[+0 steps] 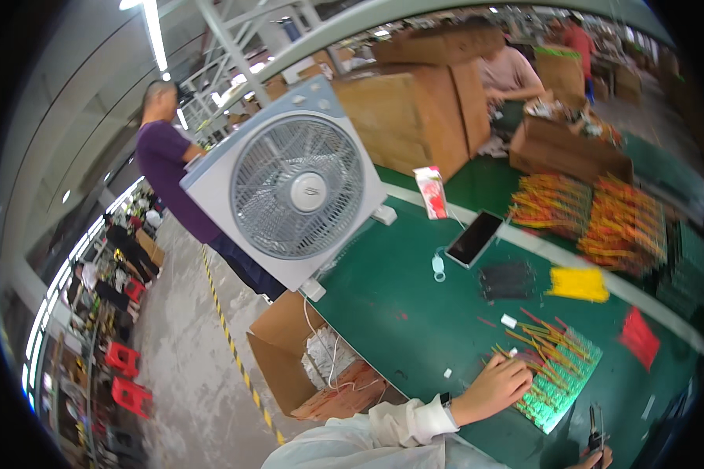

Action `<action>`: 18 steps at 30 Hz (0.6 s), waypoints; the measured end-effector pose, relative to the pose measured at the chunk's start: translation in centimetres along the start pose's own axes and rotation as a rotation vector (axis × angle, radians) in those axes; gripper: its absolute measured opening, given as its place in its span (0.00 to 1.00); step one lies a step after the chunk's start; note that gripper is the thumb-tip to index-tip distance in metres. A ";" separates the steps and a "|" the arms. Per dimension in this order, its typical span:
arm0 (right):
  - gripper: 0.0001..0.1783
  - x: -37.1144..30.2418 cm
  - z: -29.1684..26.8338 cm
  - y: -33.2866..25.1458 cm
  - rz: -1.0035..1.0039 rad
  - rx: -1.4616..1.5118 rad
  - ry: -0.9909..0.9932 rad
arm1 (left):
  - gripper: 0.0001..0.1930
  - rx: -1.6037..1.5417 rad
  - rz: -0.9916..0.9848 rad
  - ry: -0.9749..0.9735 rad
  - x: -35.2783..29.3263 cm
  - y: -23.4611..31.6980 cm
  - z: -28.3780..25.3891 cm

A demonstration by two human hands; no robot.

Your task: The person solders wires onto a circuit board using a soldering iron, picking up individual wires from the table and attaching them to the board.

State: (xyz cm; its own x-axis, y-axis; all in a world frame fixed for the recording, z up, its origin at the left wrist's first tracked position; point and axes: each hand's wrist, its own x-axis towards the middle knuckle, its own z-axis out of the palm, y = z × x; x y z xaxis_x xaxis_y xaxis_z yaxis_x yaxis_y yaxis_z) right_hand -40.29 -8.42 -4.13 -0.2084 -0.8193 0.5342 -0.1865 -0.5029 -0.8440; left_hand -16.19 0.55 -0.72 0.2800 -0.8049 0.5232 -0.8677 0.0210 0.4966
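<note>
A green circuit board (575, 379) lies on the green table, with rows of thin red, yellow and dark wires (551, 344) sticking out across it. My left hand (493, 389) rests over its left edge, fingers curled and pressed together among the wires; what they pinch is hidden. At the lower right, partly cut off by the picture's edge, my right hand (597, 460) is closed around a dark-handled tool that looks like a soldering iron (595, 434). Its thin metal tip points up, apart from the board. Small white pieces (509, 321) lie by the wires.
Behind the board are black wires (508, 280), yellow wires (577, 284), a red bundle (640, 338) and a phone (475, 238). A box fan (305, 191) stands at the table's left edge above an open carton (270, 359). Wired boards (622, 227) are stacked far right. People work nearby.
</note>
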 end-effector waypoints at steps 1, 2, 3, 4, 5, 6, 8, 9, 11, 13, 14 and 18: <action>0.19 0.0 0.1 0.3 0.004 -0.080 -0.015 | 0.04 -0.015 -0.010 0.006 -0.2 -0.3 0.0; 0.18 0.2 0.0 0.6 0.009 -0.172 -0.021 | 0.04 0.021 -0.031 0.013 -0.6 -0.5 0.0; 0.18 0.2 0.4 0.5 -0.013 -0.136 -0.021 | 0.04 0.043 -0.022 0.047 -1.0 -0.7 0.0; 0.19 0.4 0.5 0.3 -0.025 -0.108 -0.013 | 0.04 0.047 -0.016 0.056 -1.3 -0.9 0.2; 0.19 0.5 0.6 0.0 -0.031 -0.076 -0.006 | 0.04 0.058 -0.011 0.062 -1.6 -1.3 0.0; 0.20 0.7 0.7 -0.4 -0.036 -0.054 -0.004 | 0.05 0.001 -0.033 0.053 -1.5 -1.1 -0.2; 0.21 1.1 1.2 -1.2 -0.049 -0.018 -0.002 | 0.05 0.000 -0.012 0.089 -1.3 -1.2 -0.3; 0.21 1.2 1.5 -1.6 -0.057 -0.006 0.000 | 0.05 -0.020 0.010 0.098 -1.3 -1.2 -0.4; 0.22 1.1 1.9 -2.0 -0.080 0.013 0.015 | 0.04 -0.046 0.018 0.126 -1.7 -1.3 -0.8; 0.23 1.1 1.7 -1.2 -0.120 0.037 0.025 | 0.04 -0.028 0.005 0.192 -2.1 -2.1 -0.8; 0.23 1.4 1.1 0.0 -0.120 -0.091 0.022 | 0.04 -0.035 -0.018 0.181 -2.6 -2.2 -1.2; 0.22 4.2 2.1 0.1 -0.202 -0.205 0.073 | 0.04 -0.072 -0.101 0.055 -3.6 -2.6 -2.0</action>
State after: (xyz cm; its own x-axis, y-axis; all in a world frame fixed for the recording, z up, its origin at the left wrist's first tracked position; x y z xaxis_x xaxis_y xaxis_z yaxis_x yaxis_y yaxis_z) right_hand -39.15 -12.47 -2.03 -0.2143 -0.6823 0.6989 -0.4194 -0.5820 -0.6967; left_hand -14.10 4.59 -2.49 0.3881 -0.7716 0.5040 -0.8028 -0.0145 0.5960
